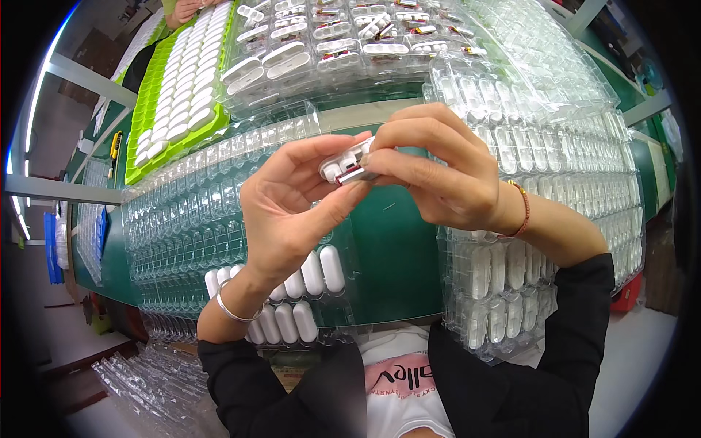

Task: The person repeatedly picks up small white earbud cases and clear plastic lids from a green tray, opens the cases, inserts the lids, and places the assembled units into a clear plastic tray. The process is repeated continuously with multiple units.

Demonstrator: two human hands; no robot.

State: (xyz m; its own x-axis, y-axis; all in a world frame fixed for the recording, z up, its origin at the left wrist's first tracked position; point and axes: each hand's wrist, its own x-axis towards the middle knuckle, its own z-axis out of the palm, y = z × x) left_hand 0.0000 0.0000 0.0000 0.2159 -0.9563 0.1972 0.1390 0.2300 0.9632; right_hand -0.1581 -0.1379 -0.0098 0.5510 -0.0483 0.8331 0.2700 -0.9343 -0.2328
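Note:
Above the green table, both hands meet at a small white earbud charging-case part (337, 167) with a silvery piece and a bit of red showing in it. My left hand (288, 193) grips it between thumb and fingers. From the other side, the thumb and forefinger of my right hand (438, 160) pinch at its right end, and they hide what exactly lies between them. Below my left wrist, several white rounded cases (312, 274) stand in a clear tray. Further away, a clear tray (292, 87) carries opened white cases and small parts with red and dark bits.
A bright green tray (131, 169) with rows of white cases lies at the far left. Clear compartment trays (190, 226) cover the left of the green table (398, 255). Stacked clear trays with white parts (569, 171) fill the right. Another person's hands (188, 9) show at the top left.

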